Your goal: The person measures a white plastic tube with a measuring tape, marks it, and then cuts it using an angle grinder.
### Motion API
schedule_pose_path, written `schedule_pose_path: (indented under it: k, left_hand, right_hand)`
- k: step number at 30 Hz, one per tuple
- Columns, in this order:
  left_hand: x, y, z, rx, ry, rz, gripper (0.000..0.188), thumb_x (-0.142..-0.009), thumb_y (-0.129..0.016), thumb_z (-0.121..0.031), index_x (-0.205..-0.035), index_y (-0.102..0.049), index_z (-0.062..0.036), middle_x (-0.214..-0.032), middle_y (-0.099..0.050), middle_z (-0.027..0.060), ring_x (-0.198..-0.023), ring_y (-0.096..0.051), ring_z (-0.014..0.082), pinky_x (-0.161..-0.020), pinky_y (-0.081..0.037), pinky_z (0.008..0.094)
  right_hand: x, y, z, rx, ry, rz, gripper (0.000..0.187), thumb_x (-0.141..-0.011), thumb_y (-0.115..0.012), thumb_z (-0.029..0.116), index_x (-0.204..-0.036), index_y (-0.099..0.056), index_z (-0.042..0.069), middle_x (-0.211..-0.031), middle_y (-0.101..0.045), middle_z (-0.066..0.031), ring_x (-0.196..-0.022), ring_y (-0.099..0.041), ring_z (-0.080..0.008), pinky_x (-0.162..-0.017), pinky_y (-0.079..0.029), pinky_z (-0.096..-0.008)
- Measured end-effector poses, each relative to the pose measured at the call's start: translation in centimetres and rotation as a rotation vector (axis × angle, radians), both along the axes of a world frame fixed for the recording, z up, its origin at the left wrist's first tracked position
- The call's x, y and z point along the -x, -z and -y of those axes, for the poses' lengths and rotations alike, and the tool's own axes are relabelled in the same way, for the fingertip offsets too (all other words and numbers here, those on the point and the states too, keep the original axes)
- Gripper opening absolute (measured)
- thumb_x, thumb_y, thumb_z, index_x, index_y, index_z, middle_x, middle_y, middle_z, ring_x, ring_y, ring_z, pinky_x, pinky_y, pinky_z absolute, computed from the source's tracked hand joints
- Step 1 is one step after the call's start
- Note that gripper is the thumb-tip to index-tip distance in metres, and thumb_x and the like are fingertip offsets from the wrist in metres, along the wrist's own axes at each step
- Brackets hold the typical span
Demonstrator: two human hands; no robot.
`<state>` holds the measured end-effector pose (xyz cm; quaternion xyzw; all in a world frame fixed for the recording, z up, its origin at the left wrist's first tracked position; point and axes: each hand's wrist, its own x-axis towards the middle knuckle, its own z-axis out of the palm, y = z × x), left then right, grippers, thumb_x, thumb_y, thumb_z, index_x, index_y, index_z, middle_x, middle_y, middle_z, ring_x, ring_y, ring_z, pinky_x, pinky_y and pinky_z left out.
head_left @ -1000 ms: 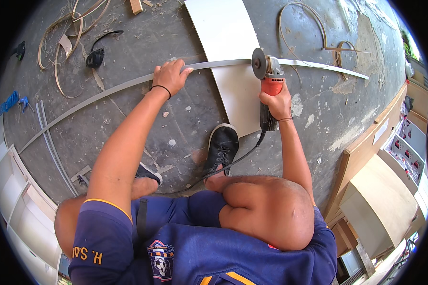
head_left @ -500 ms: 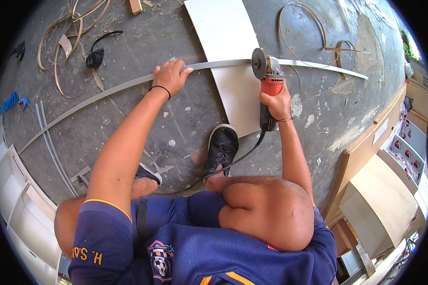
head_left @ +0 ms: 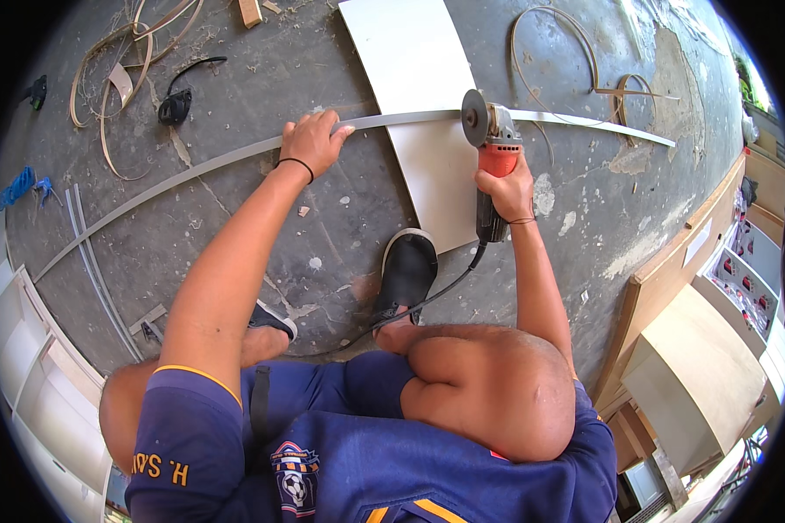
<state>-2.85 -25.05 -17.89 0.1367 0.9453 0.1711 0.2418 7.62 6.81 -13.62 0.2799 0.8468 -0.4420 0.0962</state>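
Note:
A long grey metal strip (head_left: 183, 176) crosses the floor from the lower left and passes over a white board (head_left: 414, 57). My left hand (head_left: 314, 144) is closed around the strip, just left of the board. In my right hand (head_left: 510, 185) is a red and grey angle grinder (head_left: 497, 157), gripped by its body. Its disc (head_left: 474, 117) stands upright at the strip, over the board; whether it touches the metal I cannot tell. From the grinder's lower end a black cord (head_left: 449, 292) runs back past my shoe (head_left: 408, 270).
Coiled edging strips (head_left: 105, 83) lie at the far left, near a black tool (head_left: 174, 106). Another loop of edging (head_left: 597, 65) is at the far right. Thin metal strips (head_left: 96, 261) and blue clamps (head_left: 26, 187) sit at left. Wooden panels (head_left: 672, 270) stand at right.

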Motion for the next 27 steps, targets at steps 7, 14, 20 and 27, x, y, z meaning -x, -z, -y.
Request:
schedule_pose_path:
  k: [7, 14, 20, 27]
  left_hand:
    - [-0.02, 0.14, 0.02, -0.001, -0.001, -0.003, 0.038, -0.093, -0.049, -0.044, -0.105, -0.056, -0.0093, -0.104, -0.064, 0.0115, -0.103, -0.057, 0.0302, -0.087, -0.037, 0.0448]
    - [-0.02, 0.17, 0.06, -0.006, -0.002, -0.010, 0.038, -0.093, -0.049, -0.044, -0.105, -0.057, -0.0092, -0.104, -0.064, 0.0119, -0.104, -0.057, 0.0302, -0.087, -0.037, 0.0446]
    - [-0.08, 0.32, 0.18, -0.027, 0.009, -0.028, 0.038, -0.094, -0.049, -0.044, -0.105, -0.057, -0.0091, -0.101, -0.065, 0.0114, -0.103, -0.057, 0.0295, -0.087, -0.037, 0.0441]
    - [0.04, 0.44, 0.22, -0.012, 0.016, -0.006, 0.038, -0.094, -0.048, -0.044, -0.104, -0.057, -0.0091, -0.101, -0.065, 0.0107, -0.102, -0.057, 0.0292, -0.086, -0.037, 0.0440]
  right_hand:
    - [-0.07, 0.21, -0.12, -0.027, -0.003, -0.007, 0.054, -0.060, -0.073, 0.025, -0.108, -0.060, 0.004, -0.093, -0.067, -0.0112, -0.083, -0.065, -0.0238, -0.078, -0.050, -0.0341]
    - [-0.04, 0.32, -0.15, -0.024, -0.015, -0.028, 0.055, -0.060, -0.074, 0.025, -0.109, -0.059, 0.004, -0.093, -0.067, -0.0119, -0.083, -0.065, -0.0243, -0.078, -0.050, -0.0344]
    - [0.08, 0.19, -0.09, -0.033, -0.010, -0.017, 0.053, -0.061, -0.074, 0.024, -0.108, -0.059, 0.004, -0.092, -0.067, -0.0116, -0.083, -0.065, -0.0235, -0.078, -0.051, -0.0339]
    - [0.18, -0.04, -0.01, -0.016, -0.036, -0.046, 0.050, -0.063, -0.074, 0.017, -0.108, -0.057, 0.004, -0.088, -0.064, -0.0040, -0.075, -0.059, -0.0127, -0.071, -0.050, -0.0287]
